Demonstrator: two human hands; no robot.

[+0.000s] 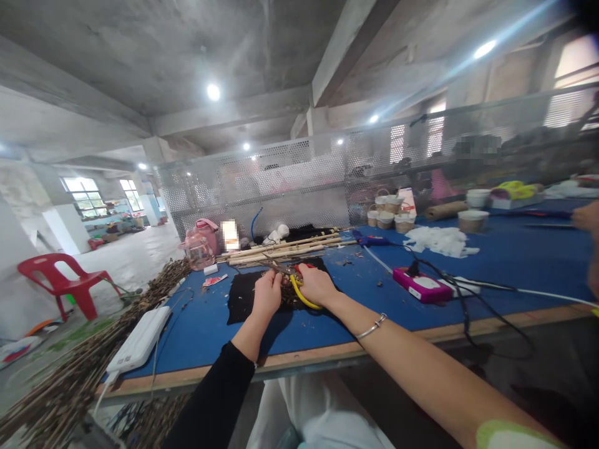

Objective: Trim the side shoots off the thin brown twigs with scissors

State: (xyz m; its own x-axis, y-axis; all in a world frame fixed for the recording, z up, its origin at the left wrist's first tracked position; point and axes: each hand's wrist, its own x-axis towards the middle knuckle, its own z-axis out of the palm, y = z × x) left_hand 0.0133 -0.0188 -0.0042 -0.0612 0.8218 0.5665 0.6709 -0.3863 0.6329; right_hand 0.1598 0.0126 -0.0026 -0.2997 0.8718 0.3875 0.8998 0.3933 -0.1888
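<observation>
My right hand is wrapped round pruning shears with yellow and red handles. The blades point left, just above my left hand. That hand is closed in a pinch; what lies between its fingers is too small to make out. Beneath both hands a black cloth is spread on the blue table, with a pile of short brown cut pieces on it, partly hidden by the hands.
Long pale sticks lie behind the cloth. A white power strip and a heap of thin brown twigs are at left. To the right sit a purple power socket, cables and white material. A co-worker's hand shows far right.
</observation>
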